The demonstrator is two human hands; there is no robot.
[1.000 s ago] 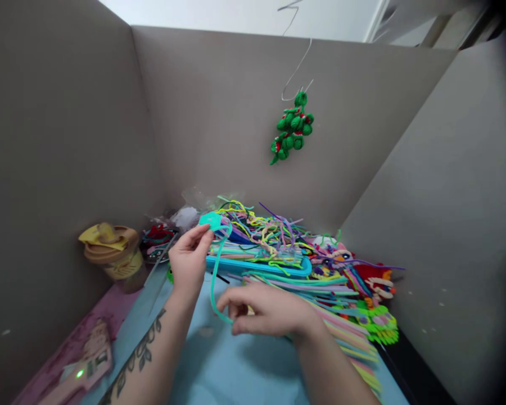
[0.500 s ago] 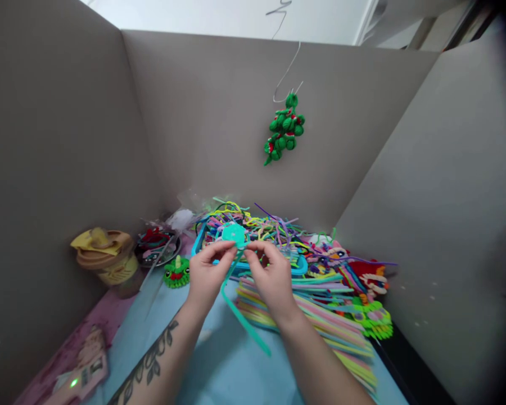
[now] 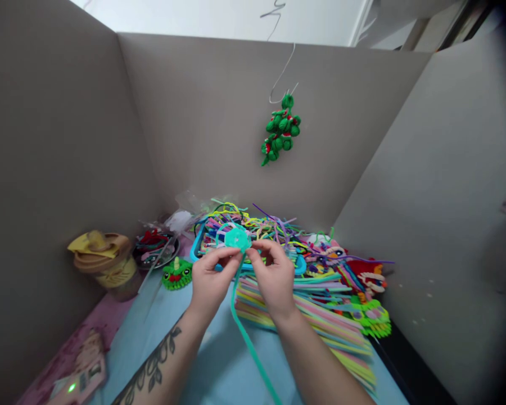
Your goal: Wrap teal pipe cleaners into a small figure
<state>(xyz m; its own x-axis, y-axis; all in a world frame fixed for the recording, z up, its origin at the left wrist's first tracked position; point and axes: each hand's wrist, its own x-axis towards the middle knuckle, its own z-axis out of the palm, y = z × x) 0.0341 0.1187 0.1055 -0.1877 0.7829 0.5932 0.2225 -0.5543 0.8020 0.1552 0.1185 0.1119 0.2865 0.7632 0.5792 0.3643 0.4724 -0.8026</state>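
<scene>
Both hands meet above the blue mat (image 3: pixel 219 365), pinching a small teal coil (image 3: pixel 237 238) between them. The left hand (image 3: pixel 211 279) has its thumb and forefinger closed on the coil's lower left edge, the other fingers curled under. The right hand (image 3: pixel 274 275) grips the coil's right side with thumb and fingertips, fingers bent in close. From the coil a long teal pipe cleaner (image 3: pixel 248 337) trails down between the wrists toward the bottom of the view, loose and slightly bowed. The coil is held up in front of a blue tray (image 3: pixel 300 264) heaped with tangled pipe cleaners (image 3: pixel 261 225) of many colours. Right of the hands lies a flat bundle of straight pastel stems (image 3: pixel 320 320), and beyond it a cluster of finished figures (image 3: pixel 362 281) in pink, red and green. To the left sit a small green frog (image 3: pixel 177 273), a dish (image 3: pixel 154 247) of odds and ends, and a tan lidded cup (image 3: pixel 103 261). A green ornament (image 3: pixel 280 130) hangs on a wire against the cardboard wall (image 3: pixel 194 112).
</scene>
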